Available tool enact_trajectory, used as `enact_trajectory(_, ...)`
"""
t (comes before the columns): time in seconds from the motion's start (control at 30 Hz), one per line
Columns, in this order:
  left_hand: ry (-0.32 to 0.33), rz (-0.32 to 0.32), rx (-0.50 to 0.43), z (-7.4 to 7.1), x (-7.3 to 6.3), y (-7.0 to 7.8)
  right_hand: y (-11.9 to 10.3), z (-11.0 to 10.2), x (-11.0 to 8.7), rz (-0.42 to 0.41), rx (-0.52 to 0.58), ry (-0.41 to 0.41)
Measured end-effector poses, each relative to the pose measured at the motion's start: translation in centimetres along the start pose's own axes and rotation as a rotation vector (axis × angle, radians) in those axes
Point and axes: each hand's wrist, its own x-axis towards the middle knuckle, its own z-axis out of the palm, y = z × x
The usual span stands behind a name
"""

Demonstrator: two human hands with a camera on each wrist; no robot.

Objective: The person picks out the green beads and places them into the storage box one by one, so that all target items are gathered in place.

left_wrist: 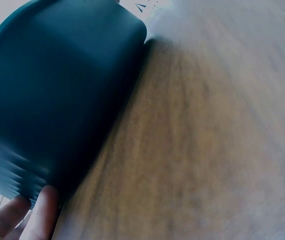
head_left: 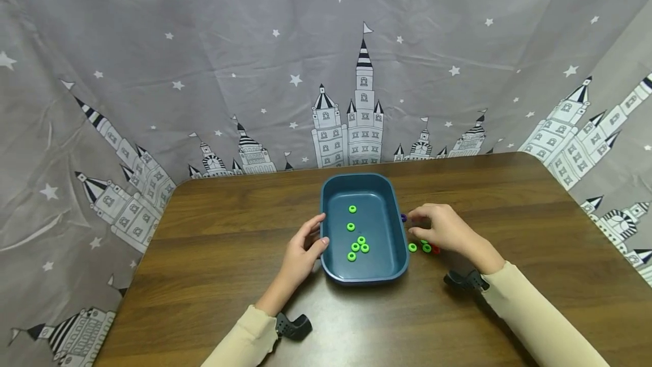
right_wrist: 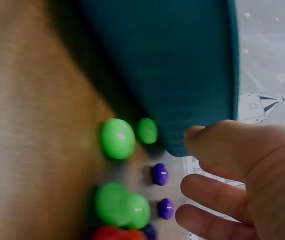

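A dark blue-green bin (head_left: 364,274) stands on the table, with several green rings (head_left: 351,226) scattered on its floor. My left hand (head_left: 303,245) holds the bin's left side, thumb at the rim and fingers on the ribbed outer wall (left_wrist: 20,172). My right hand (head_left: 445,228) hovers just right of the bin, fingers bent loosely and apart, nothing between them. Under and beside it lie green rings (head_left: 412,247), a red ring (head_left: 436,250) and a purple ring (head_left: 404,217). The right wrist view shows two purple rings (right_wrist: 159,174) near the fingertips.
The brown wooden table (head_left: 229,231) extends to both sides of the bin. Behind it hangs a grey curtain (head_left: 285,44) printed with castles and stars. A black band with a camera mount (head_left: 294,327) sits on the left wrist, and another (head_left: 466,280) on the right.
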Motion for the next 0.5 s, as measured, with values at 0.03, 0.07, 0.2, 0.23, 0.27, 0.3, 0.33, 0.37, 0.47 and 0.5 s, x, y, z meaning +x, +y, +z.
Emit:
enact_trajectory(0.03, -0.001, -0.002, 0.002, 0.0, 0.0, 0.0, 0.0, 0.2, -0.3, -0.002, 0.002, -0.001)
enact_trajectory(0.07, -0.001, -0.003, 0.002, 0.0, 0.0, 0.0, 0.0, 0.3, -0.7, -0.007, 0.005, -0.003)
enact_trajectory(0.2, -0.001, 0.001, -0.002, 0.0, 0.0, -0.1, 0.0, 0.8, -1.6, -0.049, 0.003, 0.012)
enact_trajectory(0.23, -0.001, 0.003, -0.003, 0.0, 0.0, -0.1, 0.1, 1.0, -1.8, -0.059, -0.002, 0.017)
enact_trajectory(0.27, -0.002, 0.005, -0.004, 0.0, 0.0, -0.1, 0.1, 1.1, -2.0, -0.066, -0.007, 0.021)
enact_trajectory(0.3, -0.003, 0.006, -0.005, 0.0, 0.0, -0.1, 0.2, 1.3, -2.2, -0.072, -0.011, 0.027)
enact_trajectory(0.33, -0.004, 0.007, -0.007, 0.0, 0.0, -0.2, 0.3, 1.4, -2.3, -0.077, -0.013, 0.032)
enact_trajectory(0.37, -0.005, 0.009, -0.008, 0.0, 0.0, -0.2, 0.4, 1.6, -2.5, -0.083, -0.016, 0.039)
enact_trajectory(0.47, -0.006, 0.008, -0.012, 0.0, 0.0, -0.1, 0.7, 2.0, -2.7, -0.104, -0.019, 0.07)
enact_trajectory(0.5, -0.007, 0.01, -0.012, 0.0, 0.0, -0.1, 0.7, 2.1, -2.8, -0.112, -0.018, 0.08)
